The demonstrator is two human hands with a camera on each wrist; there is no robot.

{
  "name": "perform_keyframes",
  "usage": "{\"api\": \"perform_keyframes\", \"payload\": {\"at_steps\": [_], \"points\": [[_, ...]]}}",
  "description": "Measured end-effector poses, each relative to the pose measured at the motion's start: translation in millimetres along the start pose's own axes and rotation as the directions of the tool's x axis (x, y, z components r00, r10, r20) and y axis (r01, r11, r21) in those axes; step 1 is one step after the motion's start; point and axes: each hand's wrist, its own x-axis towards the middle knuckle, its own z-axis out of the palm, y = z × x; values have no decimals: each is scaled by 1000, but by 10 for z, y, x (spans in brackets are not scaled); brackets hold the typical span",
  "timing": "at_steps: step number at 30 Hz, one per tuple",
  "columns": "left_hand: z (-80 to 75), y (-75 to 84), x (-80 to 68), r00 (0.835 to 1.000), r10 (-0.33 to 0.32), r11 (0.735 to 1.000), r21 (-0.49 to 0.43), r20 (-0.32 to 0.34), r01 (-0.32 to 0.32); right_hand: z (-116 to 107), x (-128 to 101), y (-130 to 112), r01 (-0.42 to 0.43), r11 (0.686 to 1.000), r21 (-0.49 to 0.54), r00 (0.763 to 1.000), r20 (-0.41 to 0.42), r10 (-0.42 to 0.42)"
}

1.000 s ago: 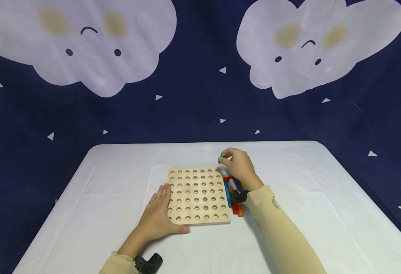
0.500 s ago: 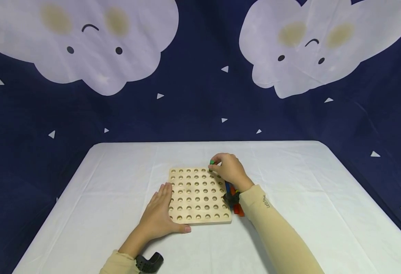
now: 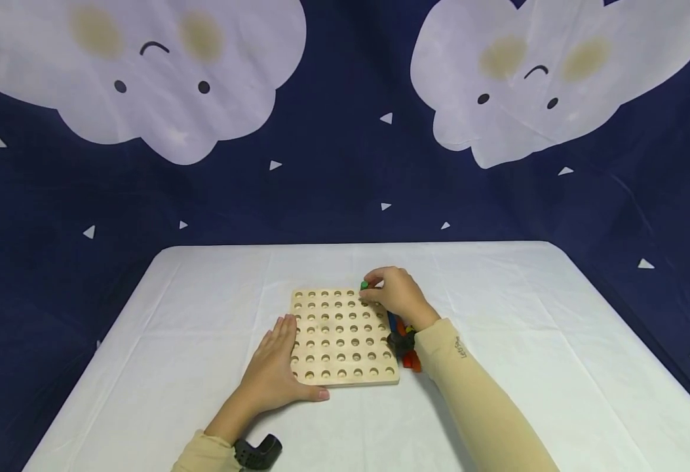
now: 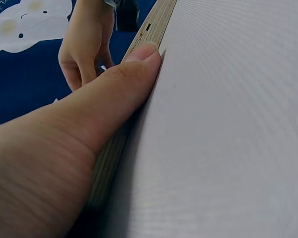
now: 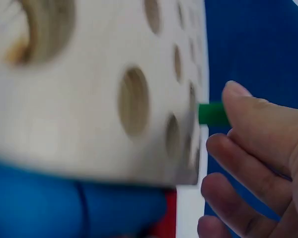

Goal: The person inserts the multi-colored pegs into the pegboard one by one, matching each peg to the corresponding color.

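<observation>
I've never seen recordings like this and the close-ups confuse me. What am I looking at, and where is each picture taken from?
There is no machine here: a person works with two bare hands and wears three cameras. The wide picture comes from a camera on the head, looking down at a white table. On it lies a wooden peg board full of round holes, with a heap of coloured pegs beside its right edge.

The left hand rests flat against the board's near left corner; the left wrist camera shows its thumb pressed along the board's edge.

The right hand pinches a green peg at the board's far edge. The right wrist camera sees that peg close up, next to the holes, blurred because it is so near.
</observation>
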Motion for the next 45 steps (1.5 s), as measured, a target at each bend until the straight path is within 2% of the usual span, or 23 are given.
{"api": "perform_keyframes", "payload": {"at_steps": [6, 10, 15, 21, 25, 34, 41, 45], "points": [[-4, 4, 8, 1000, -1, 1000, -5, -2, 1, -286, -105, 296, -65, 985, 157, 997, -27, 70], [-30, -3, 9, 1000, -2, 1000, -3, -18, 2, -487, -242, 521, -108, 983, 152, 994, -17, 112], [-52, -11, 14, 1000, 2, 1000, 2, -20, -2, -631, -442, 760, -118, 986, 118, 991, 77, 110], [-36, -23, 35, 1000, 6, 1000, 2, -22, -6, -661, -609, 1020, -90, 986, 142, 981, 182, 63], [-40, -20, 43, 1000, 8, 1000, -5, -20, -8, -661, -672, 1067, -47, 989, 142, 975, 221, 15], [-34, -26, 26, 1000, -2, 1000, -7, -15, 2, -617, -699, 1041, 81, 995, 53, 975, 204, -90], [8, -29, 27, 1000, 12, 1000, -6, -28, -12, -629, -697, 1026, 58, 998, 8, 979, 197, -58], [25, -27, 28, 1000, 7, 1000, -14, -14, -7, -661, -668, 1072, 50, 999, 8, 989, 137, -51]]}}
